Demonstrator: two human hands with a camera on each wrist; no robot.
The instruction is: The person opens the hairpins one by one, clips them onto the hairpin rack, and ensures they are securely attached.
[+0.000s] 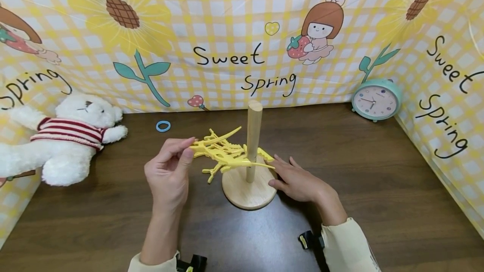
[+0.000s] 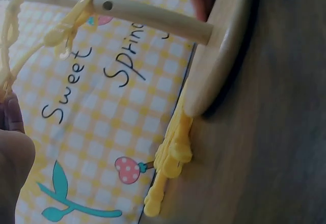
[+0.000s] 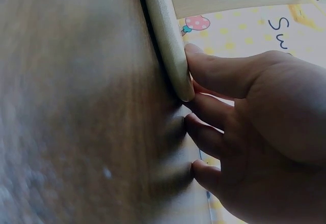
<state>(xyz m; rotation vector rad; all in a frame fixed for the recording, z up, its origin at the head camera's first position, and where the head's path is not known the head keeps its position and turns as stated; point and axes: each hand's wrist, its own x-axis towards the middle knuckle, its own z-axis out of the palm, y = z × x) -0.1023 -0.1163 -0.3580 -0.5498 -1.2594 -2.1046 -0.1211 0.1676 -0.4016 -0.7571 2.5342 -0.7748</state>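
Observation:
My left hand (image 1: 168, 173) pinches a yellow branch-like plastic piece (image 1: 230, 162) between thumb and fingertips, left of the wooden post (image 1: 254, 131). The piece forks, and one long curved arm crosses the post in the head view. In the left wrist view the held piece (image 2: 56, 35) overlaps the post close to a small round hole. The post rises from a round wooden base (image 1: 245, 196). At the base's right edge lies my right hand (image 1: 298, 179), fingers extended; its thumb (image 3: 224, 74) touches the rim in the right wrist view.
Yellow plastic pieces (image 2: 173, 155) lie on the table beside the base. A blue ring (image 1: 163, 126) lies farther back. To the left sits a white teddy bear (image 1: 73, 137) in a striped top; a mint alarm clock (image 1: 376, 100) stands at back right. Patterned cloth (image 1: 227, 20) borders the table.

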